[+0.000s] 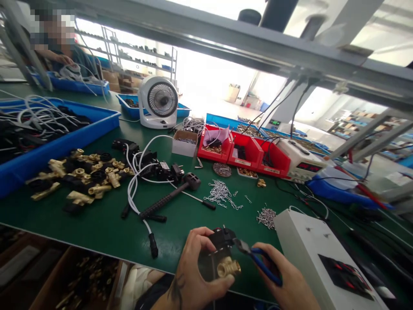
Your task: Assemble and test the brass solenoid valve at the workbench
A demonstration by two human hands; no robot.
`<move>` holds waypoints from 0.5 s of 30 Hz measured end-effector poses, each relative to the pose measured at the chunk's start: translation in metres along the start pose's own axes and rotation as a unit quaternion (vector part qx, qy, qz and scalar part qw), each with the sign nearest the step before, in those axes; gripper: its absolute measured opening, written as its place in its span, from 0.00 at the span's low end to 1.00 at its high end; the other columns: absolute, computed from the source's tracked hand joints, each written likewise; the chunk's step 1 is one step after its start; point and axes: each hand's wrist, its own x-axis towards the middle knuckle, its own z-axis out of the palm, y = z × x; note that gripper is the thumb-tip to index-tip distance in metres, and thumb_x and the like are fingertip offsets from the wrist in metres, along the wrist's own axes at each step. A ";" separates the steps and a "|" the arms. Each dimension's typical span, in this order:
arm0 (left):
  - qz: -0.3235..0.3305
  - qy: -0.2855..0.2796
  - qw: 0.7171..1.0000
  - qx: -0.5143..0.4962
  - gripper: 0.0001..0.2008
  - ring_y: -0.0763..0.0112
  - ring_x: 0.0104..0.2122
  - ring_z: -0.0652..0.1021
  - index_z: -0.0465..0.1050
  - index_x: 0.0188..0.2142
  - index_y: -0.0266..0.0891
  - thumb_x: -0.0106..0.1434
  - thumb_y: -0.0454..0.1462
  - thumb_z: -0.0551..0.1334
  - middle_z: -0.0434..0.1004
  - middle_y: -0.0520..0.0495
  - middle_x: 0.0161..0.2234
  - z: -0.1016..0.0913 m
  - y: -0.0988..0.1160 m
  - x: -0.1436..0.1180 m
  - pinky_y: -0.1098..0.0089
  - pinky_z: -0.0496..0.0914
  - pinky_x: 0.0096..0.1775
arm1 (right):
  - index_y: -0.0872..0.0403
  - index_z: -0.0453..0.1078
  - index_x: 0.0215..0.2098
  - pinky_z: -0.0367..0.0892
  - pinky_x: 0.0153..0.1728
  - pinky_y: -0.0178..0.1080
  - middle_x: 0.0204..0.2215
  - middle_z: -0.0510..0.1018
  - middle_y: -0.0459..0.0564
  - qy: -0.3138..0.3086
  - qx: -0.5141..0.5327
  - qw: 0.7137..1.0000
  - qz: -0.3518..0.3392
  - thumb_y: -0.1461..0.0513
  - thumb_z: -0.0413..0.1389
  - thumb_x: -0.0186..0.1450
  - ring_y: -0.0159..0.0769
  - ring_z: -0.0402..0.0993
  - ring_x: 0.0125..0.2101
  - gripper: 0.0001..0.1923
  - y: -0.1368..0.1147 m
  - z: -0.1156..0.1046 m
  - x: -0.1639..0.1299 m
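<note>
My left hand point(200, 269) grips a brass valve point(228, 267) topped by a black housing point(222, 238), just over the front edge of the table. My right hand point(284, 275) is closed round blue-handled pliers point(266, 267). The jaws of the pliers meet the right side of the black housing; what they pinch, if anything, is too small to tell. Beyond my hands lie a pile of silver cotter pins point(221, 193) and a heap of small metal pins point(267, 217).
Brass fittings point(93, 176) and cabled black units point(161, 170) lie left, near a blue tray point(106, 125). A white fan point(159, 103), red bins point(245, 150) and a power supply point(300, 161) line the back. A grey box point(303, 241) stands right. Another person point(63, 58) sits far left.
</note>
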 end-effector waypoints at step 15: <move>0.238 -0.035 0.953 0.185 0.27 0.55 0.53 0.74 0.64 0.48 0.46 0.50 0.37 0.72 0.71 0.43 0.52 -0.016 0.044 0.023 0.57 0.73 0.52 | 0.43 0.51 0.68 0.71 0.48 0.43 0.49 0.78 0.51 -0.046 0.598 0.795 0.093 0.45 0.59 0.67 0.42 0.76 0.47 0.37 -0.066 0.013 0.001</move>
